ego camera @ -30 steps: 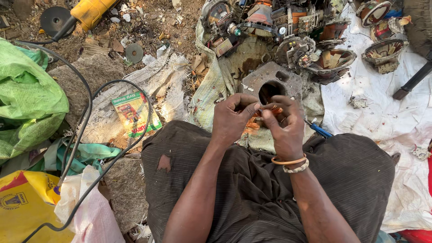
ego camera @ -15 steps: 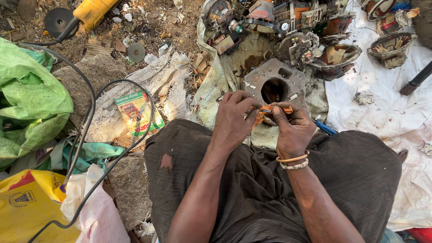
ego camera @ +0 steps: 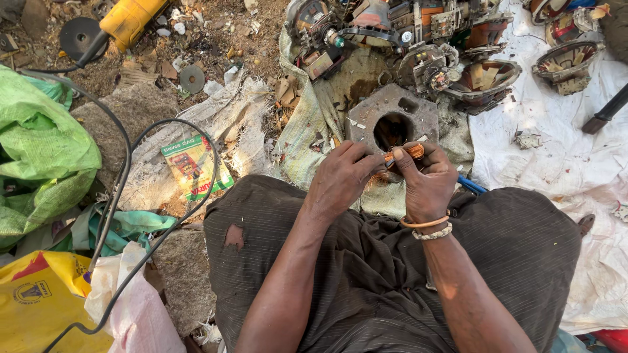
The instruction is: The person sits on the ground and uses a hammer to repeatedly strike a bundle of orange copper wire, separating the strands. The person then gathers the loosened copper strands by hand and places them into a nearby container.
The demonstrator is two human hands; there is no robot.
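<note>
Littered ground with a grey metal housing (ego camera: 392, 121) behind: the left hand (ego camera: 343, 180) and right hand (ego camera: 428, 180) both pinch a small copper wire bundle (ego camera: 407, 153) above the lap, likely light, springy, best held near its ends.

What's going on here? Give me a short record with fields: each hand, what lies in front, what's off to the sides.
left hand: left hand pinches one end of a small bundle of copper wire
right hand: right hand grips the same bundle; two bangles on the wrist
in front: grey metal block with a round hole, on a dirty sack
beyond: heap of motor parts
right side: white sheet
left side: green bag, black cable, yellow power tool
</note>
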